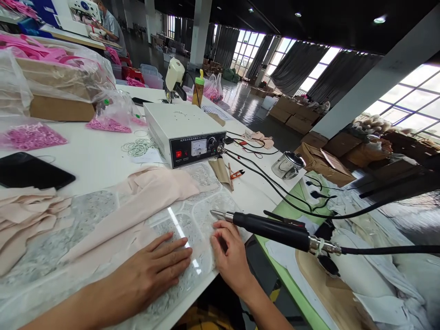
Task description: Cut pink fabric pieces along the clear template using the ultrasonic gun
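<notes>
My left hand [151, 270] lies flat on the grey patterned table mat [202, 213], fingers stretched out and nothing in them. Just beyond it, a long strip of pale pink fabric [137, 208] is spread across the mat. My right hand [233, 259] rests at the table's near edge with fingers curled, thumb and index tips close together; nothing shows between them. Directly above that hand is a black handheld tool [271, 229] with a pointed metal tip and a cable, its tip toward the mat. I see no grip on it.
A white control box [192, 126] with a meter stands behind the mat. Small orange snips [237, 174] and a lidded glass jar [288, 165] are to its right. At left lie a black phone [34, 170] and bagged pink pieces [34, 135]. Another person [113, 30] sits far back.
</notes>
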`<state>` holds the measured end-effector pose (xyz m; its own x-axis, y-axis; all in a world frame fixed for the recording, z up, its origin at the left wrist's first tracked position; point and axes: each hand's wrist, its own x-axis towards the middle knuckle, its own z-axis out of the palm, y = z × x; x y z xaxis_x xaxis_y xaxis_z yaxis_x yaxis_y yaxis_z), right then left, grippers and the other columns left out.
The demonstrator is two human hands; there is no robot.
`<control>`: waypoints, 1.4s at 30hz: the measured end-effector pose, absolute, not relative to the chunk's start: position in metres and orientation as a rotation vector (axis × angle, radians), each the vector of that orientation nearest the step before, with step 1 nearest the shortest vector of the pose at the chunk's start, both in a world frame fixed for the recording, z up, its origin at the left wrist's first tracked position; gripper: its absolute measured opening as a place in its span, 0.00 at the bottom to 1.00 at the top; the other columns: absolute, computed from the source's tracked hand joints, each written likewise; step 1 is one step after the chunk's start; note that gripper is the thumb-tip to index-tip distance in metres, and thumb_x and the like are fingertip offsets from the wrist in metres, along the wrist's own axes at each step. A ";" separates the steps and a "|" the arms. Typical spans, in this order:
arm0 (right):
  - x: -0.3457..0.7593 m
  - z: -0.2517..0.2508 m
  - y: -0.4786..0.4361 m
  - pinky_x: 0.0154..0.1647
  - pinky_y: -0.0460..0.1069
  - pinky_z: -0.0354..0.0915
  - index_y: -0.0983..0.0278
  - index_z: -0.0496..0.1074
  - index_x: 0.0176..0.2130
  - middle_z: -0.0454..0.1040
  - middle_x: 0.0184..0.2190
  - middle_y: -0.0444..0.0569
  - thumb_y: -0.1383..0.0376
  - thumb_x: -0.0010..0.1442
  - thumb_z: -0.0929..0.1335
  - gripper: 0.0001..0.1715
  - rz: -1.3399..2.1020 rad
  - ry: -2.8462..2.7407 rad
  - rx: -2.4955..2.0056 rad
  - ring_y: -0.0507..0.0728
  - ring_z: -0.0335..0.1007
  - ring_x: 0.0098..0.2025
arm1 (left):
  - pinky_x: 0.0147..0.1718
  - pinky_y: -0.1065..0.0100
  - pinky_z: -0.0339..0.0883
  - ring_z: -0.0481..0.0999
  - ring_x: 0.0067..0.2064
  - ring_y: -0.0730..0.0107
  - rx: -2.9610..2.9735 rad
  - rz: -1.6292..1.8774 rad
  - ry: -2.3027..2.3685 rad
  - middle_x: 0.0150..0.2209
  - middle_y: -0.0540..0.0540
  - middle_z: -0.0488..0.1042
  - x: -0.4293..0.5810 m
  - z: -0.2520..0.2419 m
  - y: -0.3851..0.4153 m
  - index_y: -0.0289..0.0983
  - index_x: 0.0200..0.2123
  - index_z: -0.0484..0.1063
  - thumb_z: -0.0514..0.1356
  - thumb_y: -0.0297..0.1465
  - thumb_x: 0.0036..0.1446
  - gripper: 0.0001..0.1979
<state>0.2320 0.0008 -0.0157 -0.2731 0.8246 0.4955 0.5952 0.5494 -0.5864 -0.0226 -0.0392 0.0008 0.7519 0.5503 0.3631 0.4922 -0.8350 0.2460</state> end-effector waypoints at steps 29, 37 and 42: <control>0.248 -0.018 -0.007 0.45 0.52 0.77 0.60 0.77 0.40 0.80 0.41 0.54 0.73 0.62 0.67 0.11 0.264 -1.947 -0.957 0.58 0.80 0.43 | 0.70 0.54 0.52 0.62 0.69 0.58 2.917 0.568 0.735 0.64 0.43 0.70 -0.016 -0.004 -0.025 0.36 0.65 0.66 0.54 0.23 0.70 0.22; 0.272 -0.029 -0.016 0.41 0.49 0.78 0.59 0.78 0.38 0.83 0.38 0.51 0.68 0.61 0.70 0.06 0.501 -1.569 -1.129 0.58 0.83 0.40 | 0.71 0.55 0.51 0.58 0.71 0.59 2.879 0.502 0.774 0.65 0.43 0.69 -0.017 -0.004 -0.029 0.36 0.67 0.63 0.52 0.22 0.71 0.24; 0.289 -0.046 -0.017 0.43 0.54 0.79 0.61 0.78 0.46 0.85 0.37 0.51 0.61 0.58 0.75 0.15 0.812 -1.181 -1.191 0.61 0.84 0.38 | 0.71 0.55 0.48 0.58 0.71 0.60 2.784 0.578 0.833 0.65 0.43 0.69 -0.015 -0.004 -0.033 0.37 0.67 0.64 0.49 0.20 0.70 0.25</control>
<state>0.2886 -0.0172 -0.0458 0.2382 0.9389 0.2484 0.1044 0.2295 -0.9677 -0.0151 -0.0327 -0.0038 0.7678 0.5586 0.3137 0.4894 -0.8274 0.2757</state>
